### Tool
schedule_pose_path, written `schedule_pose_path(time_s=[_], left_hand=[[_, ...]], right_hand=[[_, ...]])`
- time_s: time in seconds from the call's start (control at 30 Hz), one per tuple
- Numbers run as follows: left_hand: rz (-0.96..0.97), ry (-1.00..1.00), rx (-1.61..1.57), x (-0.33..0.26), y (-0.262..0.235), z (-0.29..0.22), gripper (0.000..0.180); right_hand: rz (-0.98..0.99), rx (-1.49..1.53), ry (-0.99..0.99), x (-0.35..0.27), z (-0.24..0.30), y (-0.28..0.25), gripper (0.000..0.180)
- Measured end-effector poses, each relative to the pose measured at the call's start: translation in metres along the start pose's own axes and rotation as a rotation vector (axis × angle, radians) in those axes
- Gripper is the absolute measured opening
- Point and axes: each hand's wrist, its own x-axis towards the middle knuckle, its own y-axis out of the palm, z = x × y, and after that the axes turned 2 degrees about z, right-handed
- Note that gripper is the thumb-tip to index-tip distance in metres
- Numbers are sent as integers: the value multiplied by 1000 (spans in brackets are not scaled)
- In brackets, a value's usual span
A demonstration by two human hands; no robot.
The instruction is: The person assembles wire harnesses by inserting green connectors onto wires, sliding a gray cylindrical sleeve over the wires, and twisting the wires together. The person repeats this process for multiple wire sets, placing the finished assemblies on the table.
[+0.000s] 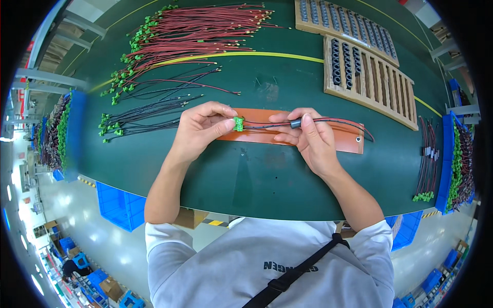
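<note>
My left hand (208, 126) pinches a green terminal connector (238, 123) between thumb and fingers. From the connector a red and a black wire (267, 124) run to the right. My right hand (313, 138) grips a dark ferrite core (296, 123), through which the wires pass; their free ends curve beyond the hand to the right. Both hands are above an orange-brown strip (303, 146) that lies flat on the green table (267, 174). The strip has a small hole near its right end.
Many red wires with green connectors (205, 25) spread at the far left, with black wires (149, 120) nearer. Wooden racks (375, 87) at the far right hold dark cores. Finished-looking wires with cores (429, 154) lie at right. Blue bins (450, 154) stand at the table's ends.
</note>
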Motion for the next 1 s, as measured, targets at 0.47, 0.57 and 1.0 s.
schedule_pose_path(time_s=[0.47, 0.57, 1.0], left_hand=[[-82, 225, 342, 4, 10, 7, 22], [-124, 334, 718, 8, 11, 8, 22], [-174, 379, 994, 11, 17, 3, 23]], right_hand=[[-21, -48, 28, 5, -3, 1, 32], [-31, -57, 42, 6, -3, 1, 31], [-66, -123, 30, 7, -5, 1, 31]])
